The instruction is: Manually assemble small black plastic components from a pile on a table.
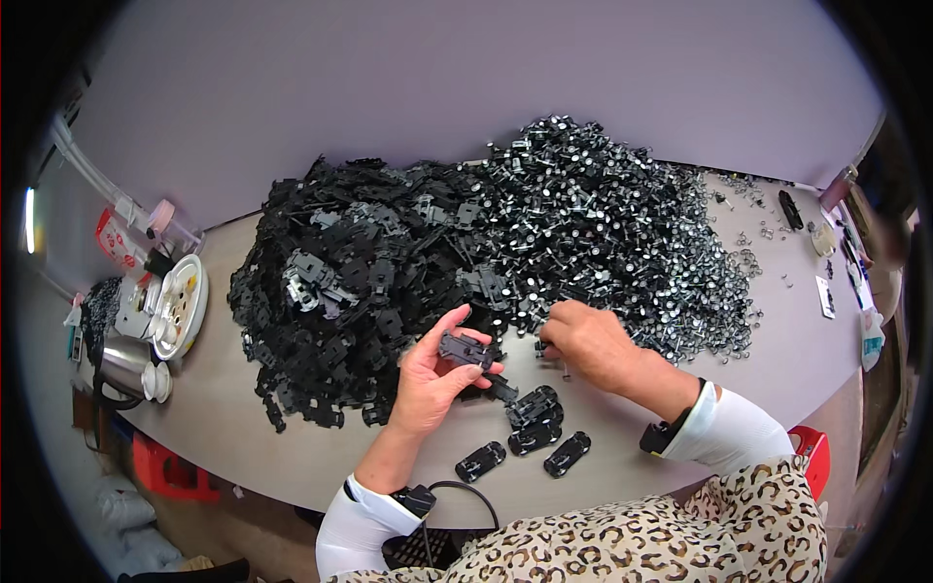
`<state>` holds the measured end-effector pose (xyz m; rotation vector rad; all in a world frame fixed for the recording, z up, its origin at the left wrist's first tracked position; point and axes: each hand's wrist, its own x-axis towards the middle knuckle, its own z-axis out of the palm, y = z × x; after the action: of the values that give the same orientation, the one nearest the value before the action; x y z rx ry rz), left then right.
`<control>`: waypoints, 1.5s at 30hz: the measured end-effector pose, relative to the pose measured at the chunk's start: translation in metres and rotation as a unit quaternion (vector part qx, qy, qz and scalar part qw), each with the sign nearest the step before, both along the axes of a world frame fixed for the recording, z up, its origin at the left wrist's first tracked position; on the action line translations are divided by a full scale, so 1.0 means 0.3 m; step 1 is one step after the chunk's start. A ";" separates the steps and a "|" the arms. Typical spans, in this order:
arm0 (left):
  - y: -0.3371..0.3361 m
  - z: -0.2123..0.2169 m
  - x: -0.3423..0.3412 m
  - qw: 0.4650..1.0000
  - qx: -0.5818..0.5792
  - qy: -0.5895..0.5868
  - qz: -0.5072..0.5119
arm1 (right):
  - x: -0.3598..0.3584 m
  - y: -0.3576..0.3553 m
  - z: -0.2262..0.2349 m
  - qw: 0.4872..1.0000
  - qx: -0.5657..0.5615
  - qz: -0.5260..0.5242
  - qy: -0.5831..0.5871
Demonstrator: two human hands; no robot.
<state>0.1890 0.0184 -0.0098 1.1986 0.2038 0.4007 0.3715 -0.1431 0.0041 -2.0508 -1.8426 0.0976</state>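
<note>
My left hand (424, 389) is closed around a black toy car chassis (465, 350), holding it between thumb and fingers above the table. My right hand (588, 340) is at the near edge of a heap of small wheel-and-axle pieces (612, 233). Its fingers are pinched together, and what lies between them is hidden. A small wheel-and-axle piece shows just below those fingers. Left of that heap rises a pile of flat black chassis parts (350, 282). Several black car chassis with wheels (567, 454) lie on the table in front of me, some stacked.
At the left stand a white round tray (199, 301) and a steel kettle (128, 367). Loose small metal bits (753, 262) are scattered at the right, near a black tool (790, 210) and a white card (825, 297). Red stools (160, 471) show below the table's edges.
</note>
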 end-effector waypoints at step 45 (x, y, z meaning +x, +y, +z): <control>-0.049 0.071 -0.023 0.980 -0.143 -0.071 -0.119 | -0.157 0.130 0.142 0.966 0.240 0.092 0.036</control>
<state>0.1822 0.0037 0.0114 0.8935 -0.0085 0.2356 0.3245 -0.1041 0.0466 -1.5266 -1.7928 -0.2041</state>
